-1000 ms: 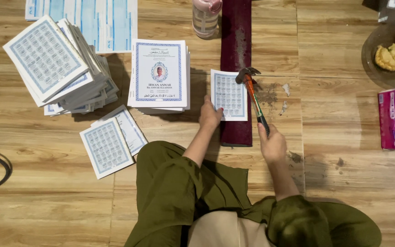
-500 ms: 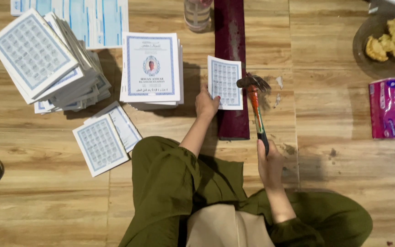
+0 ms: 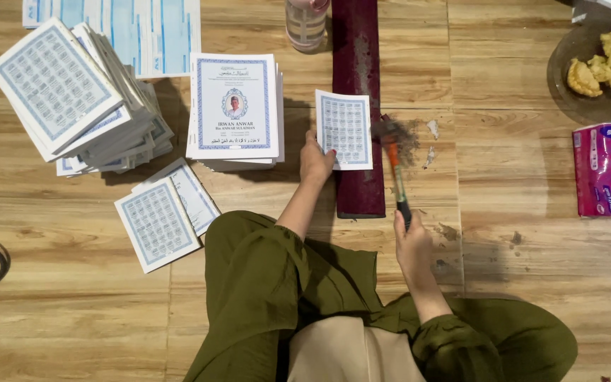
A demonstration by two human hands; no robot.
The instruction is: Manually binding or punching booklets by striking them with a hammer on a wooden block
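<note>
Booklet (image 3: pixel 344 129), white with blue-bordered grid, pinned by left hand (image 3: pixel 315 161); right hand (image 3: pixel 413 244) grips hammer (image 3: pixel 393 163).

booklet (image 3: pixel 344 129): matt printed paper | hammer (image 3: pixel 394 166): dull metal head, orange glossy handle | dark red slab (image 3: pixel 357 71): smooth, scuffed | floor (image 3: pixel 72 311): wood-look planks, satin | tissue pack (image 3: pixel 608 170): glossy plastic
</note>
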